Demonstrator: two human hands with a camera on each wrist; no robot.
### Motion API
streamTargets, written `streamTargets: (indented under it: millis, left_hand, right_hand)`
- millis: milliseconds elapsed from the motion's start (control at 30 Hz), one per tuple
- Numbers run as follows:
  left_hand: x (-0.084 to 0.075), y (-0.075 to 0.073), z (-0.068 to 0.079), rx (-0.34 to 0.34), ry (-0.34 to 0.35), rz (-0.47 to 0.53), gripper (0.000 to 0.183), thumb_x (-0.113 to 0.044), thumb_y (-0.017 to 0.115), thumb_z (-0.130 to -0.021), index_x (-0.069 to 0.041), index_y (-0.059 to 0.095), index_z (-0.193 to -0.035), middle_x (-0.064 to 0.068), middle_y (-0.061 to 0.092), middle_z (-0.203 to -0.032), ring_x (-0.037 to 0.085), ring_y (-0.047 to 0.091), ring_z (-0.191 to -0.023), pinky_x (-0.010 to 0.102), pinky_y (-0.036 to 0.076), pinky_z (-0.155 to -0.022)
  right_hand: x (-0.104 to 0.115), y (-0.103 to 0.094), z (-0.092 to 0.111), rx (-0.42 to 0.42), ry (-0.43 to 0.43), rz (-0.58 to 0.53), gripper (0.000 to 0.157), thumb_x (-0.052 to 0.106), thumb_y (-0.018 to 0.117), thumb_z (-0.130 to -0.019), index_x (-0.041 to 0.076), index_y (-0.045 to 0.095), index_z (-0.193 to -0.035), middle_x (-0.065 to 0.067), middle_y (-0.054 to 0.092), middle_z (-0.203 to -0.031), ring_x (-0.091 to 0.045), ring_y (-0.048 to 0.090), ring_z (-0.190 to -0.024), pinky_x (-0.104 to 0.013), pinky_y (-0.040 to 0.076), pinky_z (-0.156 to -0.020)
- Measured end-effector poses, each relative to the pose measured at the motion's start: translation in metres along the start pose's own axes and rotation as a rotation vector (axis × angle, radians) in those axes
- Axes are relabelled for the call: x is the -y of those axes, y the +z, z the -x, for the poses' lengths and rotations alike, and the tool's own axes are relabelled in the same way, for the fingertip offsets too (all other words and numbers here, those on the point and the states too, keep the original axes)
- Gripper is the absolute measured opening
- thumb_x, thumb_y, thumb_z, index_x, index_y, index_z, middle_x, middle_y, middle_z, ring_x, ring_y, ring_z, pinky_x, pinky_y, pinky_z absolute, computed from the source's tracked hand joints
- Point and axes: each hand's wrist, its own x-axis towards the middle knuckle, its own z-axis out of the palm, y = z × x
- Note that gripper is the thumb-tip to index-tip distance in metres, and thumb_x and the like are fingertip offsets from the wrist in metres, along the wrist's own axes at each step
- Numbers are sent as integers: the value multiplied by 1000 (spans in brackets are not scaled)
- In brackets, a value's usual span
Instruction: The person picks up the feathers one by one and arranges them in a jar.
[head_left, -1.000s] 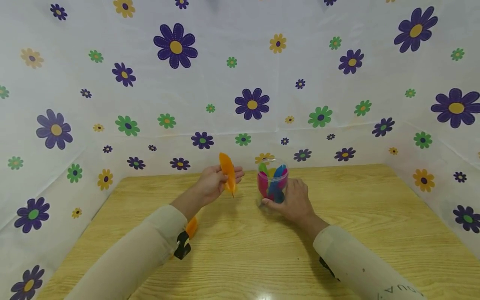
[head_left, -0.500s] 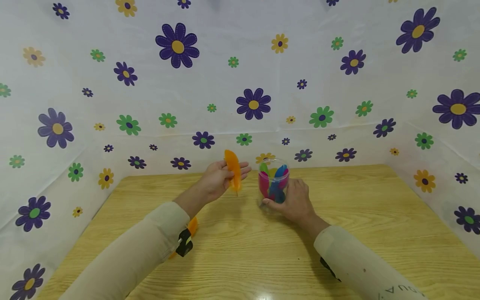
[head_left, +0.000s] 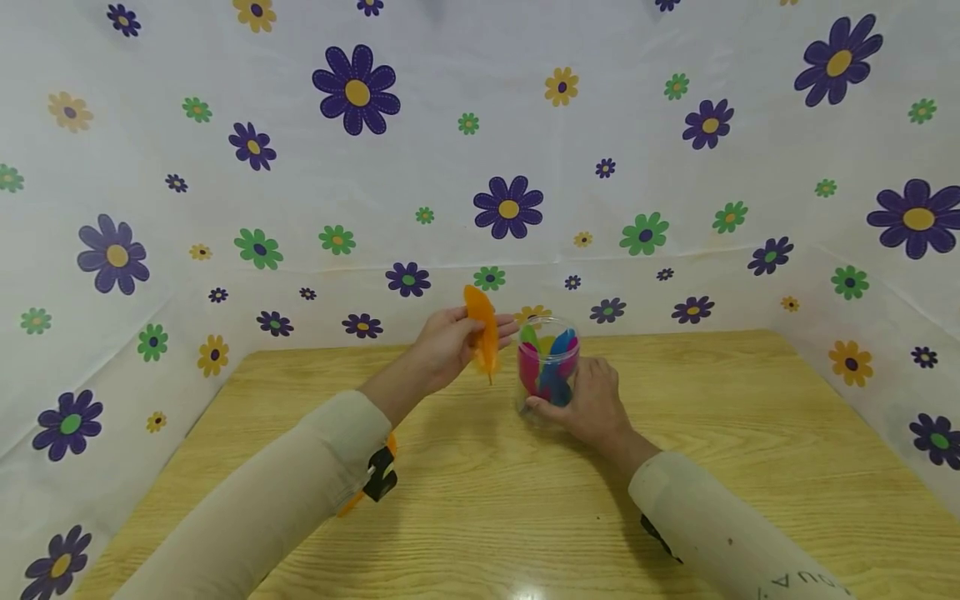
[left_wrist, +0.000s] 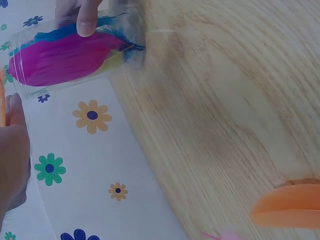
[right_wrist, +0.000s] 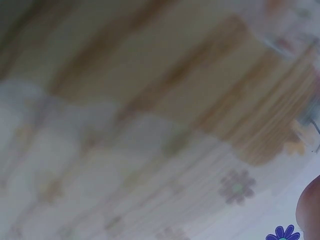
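Note:
My left hand [head_left: 447,348] pinches an orange feather [head_left: 487,333] upright between thumb and fingers, the other fingers stretched out, just left of a clear jar [head_left: 550,358]. Several feathers stand inside the jar: magenta [left_wrist: 60,61], blue [head_left: 557,385], green [head_left: 528,336] and a yellowish one. My right hand [head_left: 596,404] grips the jar from its right side, thumb across the front. The jar stands on the table. In the left wrist view only part of my left hand [left_wrist: 14,160] shows at the edge. The right wrist view is blurred, with a bit of skin [right_wrist: 310,212] at its edge.
Another orange feather [left_wrist: 287,207] lies on the wooden table [head_left: 517,517], partly under my left forearm in the head view. A small pink thing [left_wrist: 230,235] shows at the left wrist view's lower edge. A flowered cloth [head_left: 420,167] surrounds the table.
My left hand has moved right and slightly up with the orange feather, closer to the jar. My right hand and the jar have stayed in place.

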Motion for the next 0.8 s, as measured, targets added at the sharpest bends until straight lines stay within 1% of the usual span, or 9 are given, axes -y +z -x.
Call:
streamTargets:
  millis: [167,400,633,800]
  left_hand:
    - [-3,7,-2,-7,-3,9,43,-8,33,-109,2,33,-151,20,58,-140,31,59,-127,37,47,-103]
    - [-8,18,-5,2,-5,16,41,-7,31,-109,0,35,-149,20,55,-142,31,58,-129,40,44,-107]
    - [-12,28,-10,8,14,37,40,0,30,-107,0,39,-147,20,56,-142,32,59,-128,40,45,-106]
    - [-14,35,-13,10,37,43,38,0,33,-107,2,42,-144,21,56,-141,32,59,-128,41,44,-107]
  right_hand:
    - [1,-1,0,0,4,-10,94,64,75,-77,1,44,-138,-17,59,-125,-35,48,-119,-54,30,-109]
    - [1,-1,0,4,3,-12,93,64,75,-77,1,43,-138,-17,59,-125,-35,48,-119,-54,30,-109]
    - [0,-1,0,-12,-16,-4,92,63,75,-77,1,44,-137,-16,60,-122,-34,49,-115,-54,31,-106]
    - [0,0,0,-15,-16,-3,91,64,75,-76,0,46,-134,-16,61,-118,-34,49,-112,-52,32,-104]
